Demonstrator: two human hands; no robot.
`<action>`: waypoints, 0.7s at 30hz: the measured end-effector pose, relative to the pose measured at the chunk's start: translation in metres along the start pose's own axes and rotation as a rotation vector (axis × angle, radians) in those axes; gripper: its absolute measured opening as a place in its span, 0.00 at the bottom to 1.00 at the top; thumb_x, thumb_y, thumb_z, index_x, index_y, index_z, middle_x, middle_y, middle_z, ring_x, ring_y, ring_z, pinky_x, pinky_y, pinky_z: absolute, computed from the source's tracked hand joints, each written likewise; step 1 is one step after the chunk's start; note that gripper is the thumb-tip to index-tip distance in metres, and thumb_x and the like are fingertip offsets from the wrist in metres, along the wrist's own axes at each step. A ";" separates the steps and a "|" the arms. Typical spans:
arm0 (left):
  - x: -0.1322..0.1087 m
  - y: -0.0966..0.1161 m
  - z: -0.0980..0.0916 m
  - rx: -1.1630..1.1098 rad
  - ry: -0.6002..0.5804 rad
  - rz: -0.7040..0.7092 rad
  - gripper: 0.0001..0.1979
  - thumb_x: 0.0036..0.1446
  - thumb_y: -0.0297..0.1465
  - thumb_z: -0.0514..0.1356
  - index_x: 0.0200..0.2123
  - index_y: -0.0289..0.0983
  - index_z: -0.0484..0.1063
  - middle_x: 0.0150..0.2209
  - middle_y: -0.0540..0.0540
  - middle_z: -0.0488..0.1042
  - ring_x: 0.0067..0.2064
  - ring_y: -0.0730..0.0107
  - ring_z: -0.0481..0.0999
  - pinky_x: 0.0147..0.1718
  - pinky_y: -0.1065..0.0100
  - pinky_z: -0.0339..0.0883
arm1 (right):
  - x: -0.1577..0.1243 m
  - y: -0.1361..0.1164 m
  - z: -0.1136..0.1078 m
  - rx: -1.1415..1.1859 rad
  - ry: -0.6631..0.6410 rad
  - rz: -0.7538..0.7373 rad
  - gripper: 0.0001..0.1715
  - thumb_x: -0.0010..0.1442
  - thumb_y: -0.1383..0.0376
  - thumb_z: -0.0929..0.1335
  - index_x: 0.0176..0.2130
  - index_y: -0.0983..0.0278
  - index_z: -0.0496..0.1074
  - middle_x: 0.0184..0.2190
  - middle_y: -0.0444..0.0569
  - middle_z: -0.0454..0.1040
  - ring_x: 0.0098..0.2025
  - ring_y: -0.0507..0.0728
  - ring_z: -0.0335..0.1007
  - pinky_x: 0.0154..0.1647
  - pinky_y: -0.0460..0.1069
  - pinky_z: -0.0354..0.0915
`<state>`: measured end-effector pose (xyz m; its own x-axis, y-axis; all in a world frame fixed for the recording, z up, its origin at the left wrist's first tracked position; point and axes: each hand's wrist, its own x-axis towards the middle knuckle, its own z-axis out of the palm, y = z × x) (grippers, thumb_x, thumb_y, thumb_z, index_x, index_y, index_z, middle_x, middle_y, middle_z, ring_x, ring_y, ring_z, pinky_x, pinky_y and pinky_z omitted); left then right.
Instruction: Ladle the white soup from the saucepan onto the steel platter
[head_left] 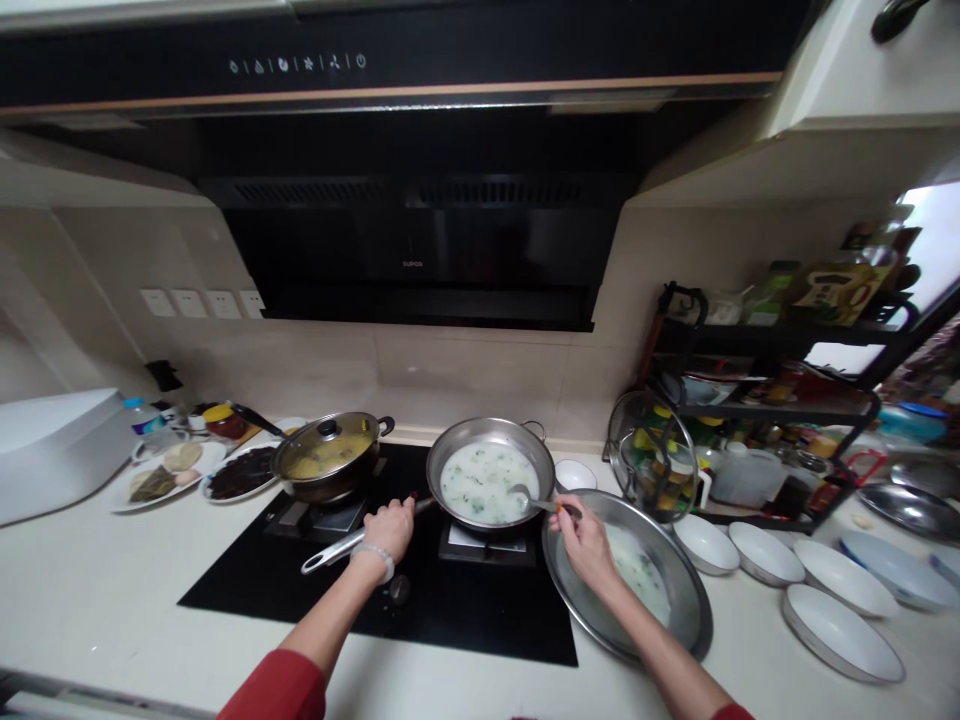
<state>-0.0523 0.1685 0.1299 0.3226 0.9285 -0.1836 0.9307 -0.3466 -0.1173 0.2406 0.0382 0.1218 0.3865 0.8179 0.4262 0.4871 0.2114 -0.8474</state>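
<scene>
My left hand (390,530) is wrapped round the long metal handle (330,552) of a steel wok (551,455) on the right burner. White soup (480,475) with green bits fills much of the wok. My right hand (585,545) grips a metal ladle (523,494), whose bowl dips into the soup near the wok's right side. Beneath my right forearm is a wide metal basin (686,560), holding similar white soup (637,565) and partly hidden by the arm.
A lidded pan (326,460) with yellow contents sits on the left burner, beside a plate of dark food (240,473) and a plate of mixed items (169,480). Several white bowls (844,632) stand at right. A glass lid (649,455) leans against the black rack (780,410).
</scene>
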 end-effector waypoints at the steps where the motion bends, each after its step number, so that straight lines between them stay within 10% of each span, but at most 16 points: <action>1: 0.000 0.000 0.000 -0.001 0.000 -0.001 0.21 0.58 0.21 0.46 0.54 0.36 0.61 0.48 0.34 0.69 0.48 0.52 0.73 0.42 0.52 0.65 | 0.001 0.000 -0.001 0.015 0.027 0.033 0.13 0.59 0.57 0.61 0.37 0.62 0.69 0.28 0.50 0.76 0.27 0.57 0.74 0.33 0.53 0.72; 21: -0.007 0.004 -0.008 0.004 0.000 -0.014 0.21 0.59 0.21 0.44 0.54 0.36 0.61 0.48 0.33 0.69 0.46 0.54 0.74 0.42 0.52 0.65 | 0.002 -0.004 -0.025 0.448 0.331 0.368 0.15 0.47 0.57 0.70 0.33 0.61 0.67 0.22 0.44 0.74 0.26 0.59 0.76 0.32 0.52 0.73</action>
<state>-0.0491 0.1620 0.1388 0.3095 0.9334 -0.1814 0.9344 -0.3340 -0.1243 0.2593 0.0256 0.1347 0.7204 0.6865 0.0986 -0.0670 0.2104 -0.9753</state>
